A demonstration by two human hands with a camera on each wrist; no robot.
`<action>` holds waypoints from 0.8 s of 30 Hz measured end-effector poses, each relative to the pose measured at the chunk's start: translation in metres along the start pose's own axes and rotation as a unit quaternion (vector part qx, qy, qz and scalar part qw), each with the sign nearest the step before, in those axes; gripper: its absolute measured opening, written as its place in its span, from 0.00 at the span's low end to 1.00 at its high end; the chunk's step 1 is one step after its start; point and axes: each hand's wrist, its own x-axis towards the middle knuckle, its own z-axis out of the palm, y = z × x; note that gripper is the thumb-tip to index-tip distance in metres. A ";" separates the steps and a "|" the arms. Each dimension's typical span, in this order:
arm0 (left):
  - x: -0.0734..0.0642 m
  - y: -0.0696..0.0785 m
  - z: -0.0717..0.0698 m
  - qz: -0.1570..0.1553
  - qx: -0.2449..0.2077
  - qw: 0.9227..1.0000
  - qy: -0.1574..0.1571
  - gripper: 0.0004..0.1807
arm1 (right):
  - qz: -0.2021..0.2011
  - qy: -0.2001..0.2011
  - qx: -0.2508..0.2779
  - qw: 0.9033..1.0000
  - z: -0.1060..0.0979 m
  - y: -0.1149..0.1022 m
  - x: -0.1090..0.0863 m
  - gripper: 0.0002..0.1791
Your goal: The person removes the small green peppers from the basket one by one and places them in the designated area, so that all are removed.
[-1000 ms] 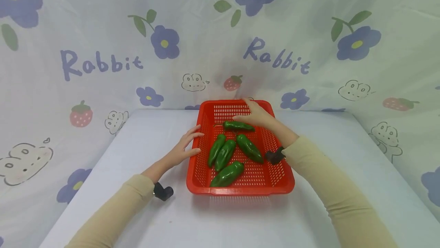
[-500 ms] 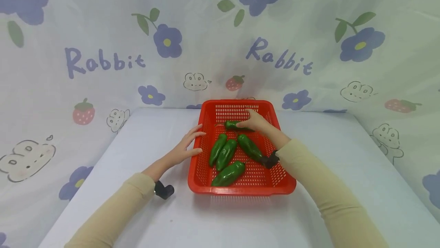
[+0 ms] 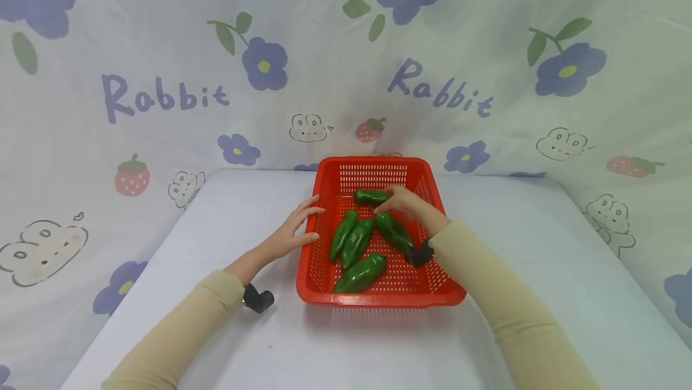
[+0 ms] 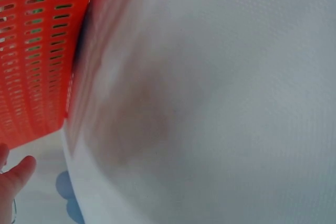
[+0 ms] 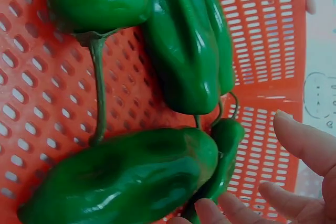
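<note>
Inside red basket (image 3: pixel 381 300), 5 green peppers (image 3: pixel 357 244); my R hand (image 3: pixel 408 202), thumb & fingers apart, is by the back pepper (image 3: pixel 370 197) & R-side pepper (image 3: pixel 393 231). L hand (image 3: pixel 288 237), fingers spread, is at basket's L rim (image 3: pixel 305 264); contact unclear.

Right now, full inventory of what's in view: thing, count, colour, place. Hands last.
peppers: 5, green, all inside the basket
basket: 1, red, on the table
table: 1, white, under the basket
cloth backdrop: 1, white with purple flowers, strawberries, rabbits and lettering, behind the table
wrist devices: 2, black, one at each wrist
sleeves: 2, beige, on both arms
left hand: 1, bare, at the basket's left rim; contact unclear
right hand: 1, bare, over the basket's interior by the rearmost pepper; contact unclear
</note>
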 end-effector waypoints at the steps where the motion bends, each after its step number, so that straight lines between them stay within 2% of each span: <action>1: 0.000 0.000 0.000 -0.001 0.001 1.000 0.000 0.29 | 0.003 0.000 -0.005 1.000 0.001 0.001 0.001 0.39; 5: 0.000 0.001 0.000 -0.002 0.000 1.000 -0.001 0.29 | 0.014 -0.003 -0.029 0.999 0.003 0.005 0.005 0.38; 12: -0.007 0.041 -0.001 -0.016 -0.011 1.000 -0.005 0.27 | 0.016 0.000 -0.052 0.998 0.007 0.009 0.008 0.35; 18: -0.007 0.041 -0.001 -0.016 -0.013 1.000 -0.007 0.28 | 0.006 0.001 -0.076 0.997 0.010 0.016 0.009 0.35; 24: -0.007 0.041 -0.001 -0.013 -0.011 1.000 -0.005 0.27 | -0.003 -0.001 -0.073 0.997 0.014 0.020 0.014 0.38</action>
